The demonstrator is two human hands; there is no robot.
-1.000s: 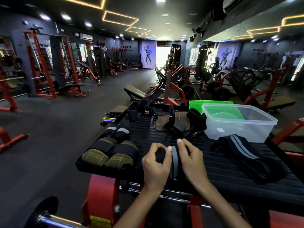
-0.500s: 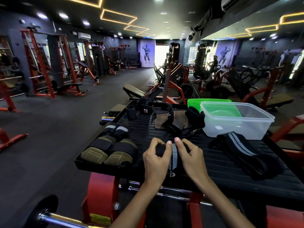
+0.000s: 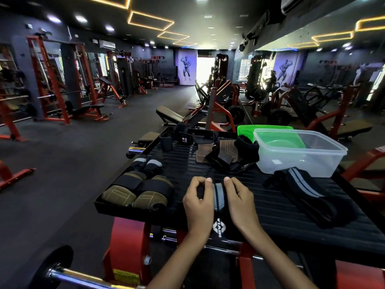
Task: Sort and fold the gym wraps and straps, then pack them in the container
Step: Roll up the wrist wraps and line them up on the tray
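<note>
A black wrap with a grey stripe (image 3: 218,197) lies on the black ribbed platform (image 3: 291,213) at its near edge, its logo end hanging toward me. My left hand (image 3: 198,202) and my right hand (image 3: 239,200) pinch its far end from either side, fingers curled over the fabric. A second black and grey wrap (image 3: 308,192) lies unrolled to the right. Two olive and black rolled wraps (image 3: 135,192) sit at the left. A clear plastic container (image 3: 300,153) stands open at the back right.
A green lid (image 3: 264,130) lies behind the container. Brown leather grips (image 3: 216,151) and black straps (image 3: 181,138) lie at the platform's far side, two small rolled wraps (image 3: 148,163) at the left. A barbell end (image 3: 62,272) juts out below left.
Both hands have rolled the wrap's far end a little away from me, leaving more grey stripe and the logo end showing between my wrists.
</note>
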